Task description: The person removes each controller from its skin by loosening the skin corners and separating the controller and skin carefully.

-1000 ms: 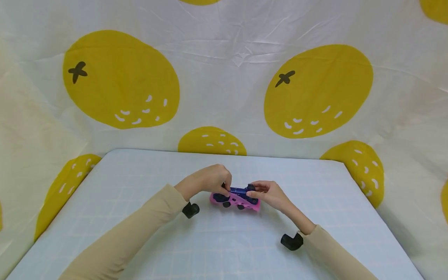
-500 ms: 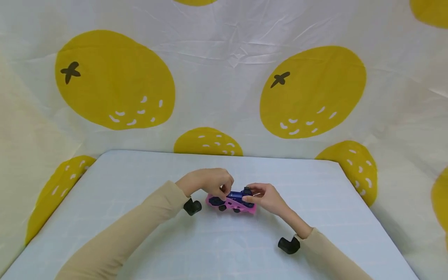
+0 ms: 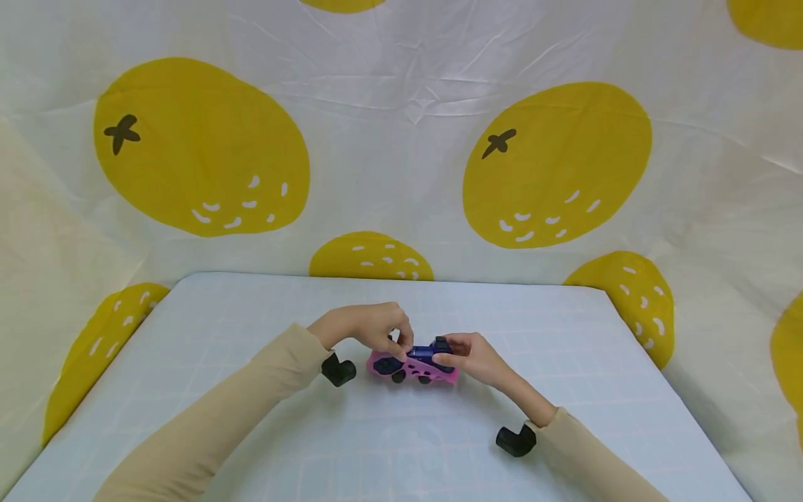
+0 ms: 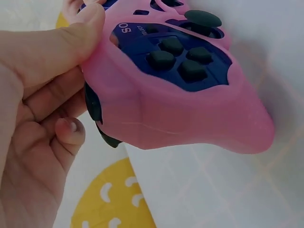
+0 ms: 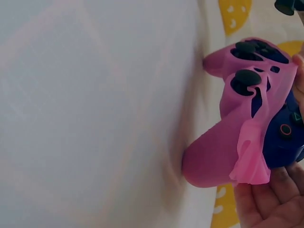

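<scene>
Item: game controller (image 3: 414, 361), dark blue body with black buttons and sticks, wearing a pink silicone cover (image 4: 190, 118). It is sitting just above the pale blue gridded table (image 3: 251, 418), near the middle, held between both hands.

Cover: it is lying snug over the left grip, with cut-outs showing the directional pad. On the right side it is peeling away, a loose pink flap (image 5: 249, 161) hanging off while bare blue shell with its circle and triangle buttons is showing beside it.

Left hand (image 3: 370, 326): thumb and curled fingers are pinching the cover's upper left edge.

Right hand (image 3: 470, 354): fingers are curling around the right end of the controller.

Obscured: the right hand is hiding the controller's right grip; the wrist views are cropping both hands, and the controller's underside is not showing.

Backdrop: white cloth (image 3: 401, 104) printed with yellow fruit.
</scene>
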`<state>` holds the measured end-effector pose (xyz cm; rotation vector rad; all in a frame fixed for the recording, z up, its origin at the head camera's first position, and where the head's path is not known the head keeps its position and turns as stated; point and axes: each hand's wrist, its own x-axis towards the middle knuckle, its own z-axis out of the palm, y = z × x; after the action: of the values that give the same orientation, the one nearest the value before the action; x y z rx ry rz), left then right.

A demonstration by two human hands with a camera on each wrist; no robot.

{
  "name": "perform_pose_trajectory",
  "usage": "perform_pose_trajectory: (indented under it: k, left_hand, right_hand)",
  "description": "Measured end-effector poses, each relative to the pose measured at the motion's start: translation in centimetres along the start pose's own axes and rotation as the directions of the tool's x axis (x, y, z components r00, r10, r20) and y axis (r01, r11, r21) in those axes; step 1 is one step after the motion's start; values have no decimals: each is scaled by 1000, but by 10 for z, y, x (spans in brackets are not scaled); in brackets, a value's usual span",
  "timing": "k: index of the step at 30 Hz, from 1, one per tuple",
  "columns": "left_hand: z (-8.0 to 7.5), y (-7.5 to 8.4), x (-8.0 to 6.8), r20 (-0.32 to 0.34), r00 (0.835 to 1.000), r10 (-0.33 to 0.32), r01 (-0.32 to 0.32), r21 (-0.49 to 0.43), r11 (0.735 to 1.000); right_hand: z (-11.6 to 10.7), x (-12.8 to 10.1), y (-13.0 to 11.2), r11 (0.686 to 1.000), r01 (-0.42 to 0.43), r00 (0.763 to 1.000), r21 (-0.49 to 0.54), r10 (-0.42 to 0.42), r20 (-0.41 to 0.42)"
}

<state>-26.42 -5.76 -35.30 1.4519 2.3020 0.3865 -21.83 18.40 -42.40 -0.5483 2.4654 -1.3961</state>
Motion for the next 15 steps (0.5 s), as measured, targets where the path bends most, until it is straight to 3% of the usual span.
perform_pose_trajectory:
  k: [8, 15]
  left_hand:
    - [0, -10, 6, 100, 995, -24, 44, -207, 977]
    - [0, -18, 9, 96, 994, 57, -20, -347, 938]
  right_hand:
    - [-3, 4, -5, 1000, 6, 999, -17, -6, 44]
    - [-3, 1, -5, 997, 22, 999, -80, -20, 26]
